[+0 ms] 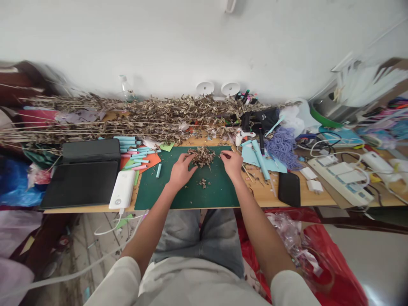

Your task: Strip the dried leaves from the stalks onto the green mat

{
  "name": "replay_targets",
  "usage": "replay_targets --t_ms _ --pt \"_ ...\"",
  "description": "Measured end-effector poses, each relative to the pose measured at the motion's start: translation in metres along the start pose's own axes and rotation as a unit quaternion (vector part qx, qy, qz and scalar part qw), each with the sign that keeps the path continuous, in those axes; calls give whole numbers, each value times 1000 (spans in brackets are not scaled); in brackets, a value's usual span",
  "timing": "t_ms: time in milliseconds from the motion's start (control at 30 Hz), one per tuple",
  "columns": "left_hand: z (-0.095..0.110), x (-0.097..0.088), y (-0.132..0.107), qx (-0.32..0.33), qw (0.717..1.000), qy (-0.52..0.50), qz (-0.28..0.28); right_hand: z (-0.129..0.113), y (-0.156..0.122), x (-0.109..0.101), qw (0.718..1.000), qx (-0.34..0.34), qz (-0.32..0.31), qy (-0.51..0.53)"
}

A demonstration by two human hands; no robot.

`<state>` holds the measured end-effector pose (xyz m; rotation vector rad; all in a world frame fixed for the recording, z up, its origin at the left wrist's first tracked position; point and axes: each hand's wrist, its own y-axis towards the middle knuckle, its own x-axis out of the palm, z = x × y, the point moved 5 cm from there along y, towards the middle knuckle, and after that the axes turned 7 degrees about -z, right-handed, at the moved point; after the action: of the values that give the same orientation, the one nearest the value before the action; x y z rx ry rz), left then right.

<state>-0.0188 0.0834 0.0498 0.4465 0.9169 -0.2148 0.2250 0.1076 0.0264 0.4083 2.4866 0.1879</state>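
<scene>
Far left on the table, a black folding case lies open, and just beside it sits my white power bank with a cable plugged in. Next come small blue and pink rolls heaped over orange paper, one blue roll apart on the green mat. Now my left hand: thumb spread well away from the fingers, a wide curve, fingertips right at the left edge of the dried leaves. And there they are, mid-mat toward its far edge, a loose, crumpled grey-brown mound, brittle-looking, curled, with thin stem ends poking out; a smaller scatter of crumbs lies nearer me. On their right, my right hand has thumb and fingers drawn close together, tips near the mound; whether they pinch a bit of stem, I cannot tell. Further right, a long blue roll, tangled purple yarn, a black phone, and finally a loaded power strip.
</scene>
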Motion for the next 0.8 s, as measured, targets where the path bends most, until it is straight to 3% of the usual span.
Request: replay_targets --t_ms 100,200,367,433,500,800 --pt "8 -11 -11 -9 998 -41 50 1 -11 -7 986 67 15 151" --pt "23 -15 -23 -25 985 -150 79 -17 -34 -5 954 106 4 282" --pt "46 3 -39 -32 908 -418 19 -58 -80 16 880 170 -83 435" --pt "48 6 -44 -31 887 -460 13 -67 -94 24 850 191 -112 478" --pt "45 6 -49 -28 886 -463 21 -70 -105 31 833 202 -138 497" --pt "24 6 -74 -75 909 -406 58 -64 -131 45 845 204 -198 454"
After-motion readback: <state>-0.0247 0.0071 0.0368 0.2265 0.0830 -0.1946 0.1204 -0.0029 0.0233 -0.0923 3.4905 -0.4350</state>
